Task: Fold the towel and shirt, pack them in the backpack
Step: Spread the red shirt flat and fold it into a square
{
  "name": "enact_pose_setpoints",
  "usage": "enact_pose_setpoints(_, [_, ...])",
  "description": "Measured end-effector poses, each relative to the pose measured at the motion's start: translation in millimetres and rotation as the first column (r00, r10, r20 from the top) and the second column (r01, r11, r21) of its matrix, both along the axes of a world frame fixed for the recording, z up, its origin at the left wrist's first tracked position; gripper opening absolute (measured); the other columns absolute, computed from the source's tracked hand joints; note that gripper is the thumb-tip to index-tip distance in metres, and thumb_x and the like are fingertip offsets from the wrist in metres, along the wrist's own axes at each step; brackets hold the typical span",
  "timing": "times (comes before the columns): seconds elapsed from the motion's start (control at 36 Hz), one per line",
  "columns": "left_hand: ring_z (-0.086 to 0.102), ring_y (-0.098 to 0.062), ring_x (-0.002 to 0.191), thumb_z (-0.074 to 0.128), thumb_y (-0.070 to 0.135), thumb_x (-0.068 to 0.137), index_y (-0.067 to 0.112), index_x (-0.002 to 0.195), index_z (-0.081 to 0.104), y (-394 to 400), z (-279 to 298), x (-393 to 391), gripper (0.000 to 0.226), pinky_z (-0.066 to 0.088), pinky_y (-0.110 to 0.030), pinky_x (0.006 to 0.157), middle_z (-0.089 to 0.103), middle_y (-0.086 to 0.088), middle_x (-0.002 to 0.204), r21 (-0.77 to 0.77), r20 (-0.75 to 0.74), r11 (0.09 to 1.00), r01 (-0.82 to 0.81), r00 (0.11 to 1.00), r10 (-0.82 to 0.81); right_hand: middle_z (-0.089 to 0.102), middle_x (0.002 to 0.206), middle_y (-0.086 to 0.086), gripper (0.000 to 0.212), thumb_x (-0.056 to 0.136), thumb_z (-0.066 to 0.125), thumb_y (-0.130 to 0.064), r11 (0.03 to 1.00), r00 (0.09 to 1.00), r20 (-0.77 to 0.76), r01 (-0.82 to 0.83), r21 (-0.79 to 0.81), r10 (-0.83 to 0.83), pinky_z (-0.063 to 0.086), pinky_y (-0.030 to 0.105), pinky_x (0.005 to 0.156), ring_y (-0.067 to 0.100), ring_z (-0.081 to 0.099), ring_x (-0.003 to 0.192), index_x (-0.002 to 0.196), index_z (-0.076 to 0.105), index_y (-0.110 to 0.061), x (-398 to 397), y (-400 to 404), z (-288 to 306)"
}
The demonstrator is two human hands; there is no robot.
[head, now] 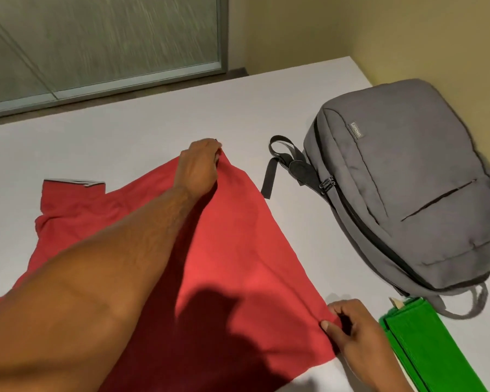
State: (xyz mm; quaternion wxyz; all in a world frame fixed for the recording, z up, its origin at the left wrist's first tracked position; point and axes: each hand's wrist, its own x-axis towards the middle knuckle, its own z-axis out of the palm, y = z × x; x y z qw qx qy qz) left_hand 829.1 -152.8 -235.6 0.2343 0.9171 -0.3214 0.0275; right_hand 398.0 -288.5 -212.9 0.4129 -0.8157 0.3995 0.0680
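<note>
A red cotton shirt [232, 250] lies spread on the white table [125, 137]. The left hand [200, 165] reaches across and pinches its far corner; the right hand [351, 332] pinches the near corner. A grey fabric backpack [408, 188] lies zipped just right of the shirt, with a folded bright green towel [425, 352] near the right hand, touching the backpack's straps.

White table [153, 128], frosted glass partition [102, 43] behind it, yellow wall [408, 32] at right

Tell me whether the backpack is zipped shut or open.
Shut: the backpack lies flat, its zipper pulls together at the top, no gap showing.
</note>
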Motion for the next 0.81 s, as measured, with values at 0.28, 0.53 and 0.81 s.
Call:
enact_pose_setpoints(0.28, [0.051, -0.036, 0.110, 0.059, 0.015, 0.095, 0.014, 0.113, 0.064, -22, 7, 36, 0.018, 0.038, -0.049, 0.093, 0.054, -0.014, 0.121, 0.298, -0.075, 0.949, 0.100, 0.994, -0.081, 0.058, 0.089, -0.011, 0.022, 0.087, 0.080, -0.027, 0.997, 0.989, -0.140, -0.055, -0.061, 0.046, 0.046, 0.028, 0.068, 0.005, 0.056, 0.074, 0.080, 0.060, -0.032, 12, 3, 9])
enact_pose_setpoints(0.53, [0.056, -0.041, 0.097, 0.061, 0.003, 0.090, 0.009, 0.102, 0.069, -21, 20, 32, 0.016, 0.039, -0.046, 0.082, 0.057, -0.018, 0.109, 0.307, 0.002, 0.947, 0.092, 0.995, -0.098, 0.051, 0.086, -0.009, 0.025, 0.091, 0.075, -0.035, 0.987, 0.988, -0.149, -0.069, -0.146, 0.047, 0.044, 0.036, 0.065, 0.010, 0.053, 0.073, 0.081, 0.054, -0.026, 19, 9, 8])
enact_pose_setpoints(0.81, [0.054, -0.041, 0.101, 0.047, -0.004, 0.095, 0.002, 0.105, 0.057, -21, 28, 34, 0.016, 0.038, -0.046, 0.077, 0.063, -0.022, 0.106, 0.245, 0.085, 0.967, -0.073, 0.995, 0.053, 0.052, 0.082, -0.007, 0.037, 0.088, 0.075, -0.009, 0.989, 0.995, -0.067, -0.080, -0.123, 0.073, 0.043, 0.039, 0.057, 0.016, 0.051, 0.068, 0.072, 0.046, -0.027, -3, 10, -3])
